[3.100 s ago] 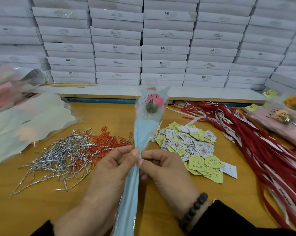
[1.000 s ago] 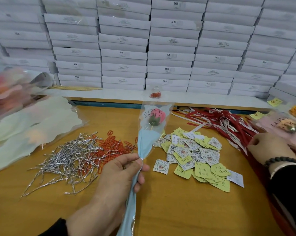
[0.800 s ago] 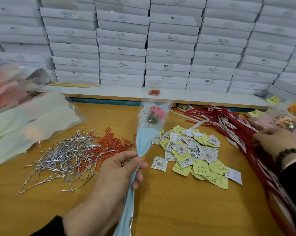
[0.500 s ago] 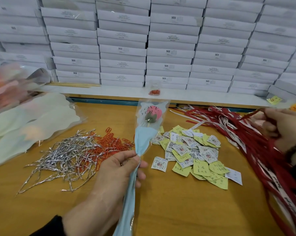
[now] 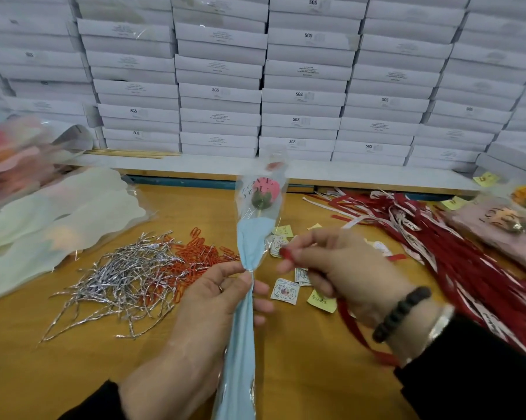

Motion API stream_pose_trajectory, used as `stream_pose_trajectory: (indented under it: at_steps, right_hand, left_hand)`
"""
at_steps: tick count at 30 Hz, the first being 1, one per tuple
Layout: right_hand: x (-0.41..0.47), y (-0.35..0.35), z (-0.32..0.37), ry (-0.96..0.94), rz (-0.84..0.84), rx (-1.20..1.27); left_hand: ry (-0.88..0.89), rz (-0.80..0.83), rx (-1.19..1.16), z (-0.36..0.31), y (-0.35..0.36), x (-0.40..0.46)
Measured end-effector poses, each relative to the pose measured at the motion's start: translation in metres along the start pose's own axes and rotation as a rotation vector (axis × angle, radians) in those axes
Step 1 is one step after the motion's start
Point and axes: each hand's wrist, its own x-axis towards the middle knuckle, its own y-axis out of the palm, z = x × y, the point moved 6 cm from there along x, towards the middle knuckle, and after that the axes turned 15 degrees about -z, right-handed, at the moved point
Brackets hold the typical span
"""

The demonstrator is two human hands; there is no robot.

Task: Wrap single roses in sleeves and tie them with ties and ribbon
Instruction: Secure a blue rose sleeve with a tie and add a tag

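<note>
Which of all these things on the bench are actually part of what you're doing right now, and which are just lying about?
In use:
left hand
sleeved rose
right hand
red ribbon

Lying about:
silver twist ties
orange paper clips
paper tags
ribbon pile
white boxes

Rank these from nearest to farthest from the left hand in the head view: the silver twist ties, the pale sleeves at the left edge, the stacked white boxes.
Measured from the left hand, which grips the wrapped rose:
1. Silver twist ties, on the table just left of the hand.
2. Pale sleeves, farther left and back.
3. Stacked white boxes, along the wall behind the table.
</note>
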Motion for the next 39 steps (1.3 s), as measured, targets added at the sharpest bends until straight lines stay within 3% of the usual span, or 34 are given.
stream_pose_trajectory:
  at_steps: [8, 17, 23, 26, 30, 33, 39]
  right_hand:
    - [-0.006, 0.031, -0.039, 0.121, 0.025, 0.102]
    - [-0.017, 0.042, -0.037, 0.187, 0.141, 0.437]
    - [-0.016, 0.034, -0.037, 0.133, 0.100, 0.321]
    - [-0.016, 0.033, -0.030, 0.094, 0.129, 0.306]
    - [-0.024, 0.036, -0.026, 0.155, 0.194, 0.444]
    - [-0.023, 0.037, -0.031, 0.126, 0.172, 0.365]
    - [-0.019, 0.030, -0.035, 0.133, 0.077, 0.325]
  left_hand:
    - [0.044, 0.011, 0.018, -0.004, 0.002, -0.003]
    - [0.085, 0.116, 0.082, -0.005, 0.012, -0.014]
    - [0.048, 0.003, 0.168, 0.001, 0.000, -0.007]
    - [-0.032, 0.004, 0.223, 0.013, 0.000, 0.003]
    - [-0.240, 0.100, 0.013, 0.020, 0.013, 0.004]
    - [-0.158, 0.095, -0.096, 0.011, 0.009, 0.006]
    - [-0.014, -0.088, -0.105, -0.005, -0.008, 0.007]
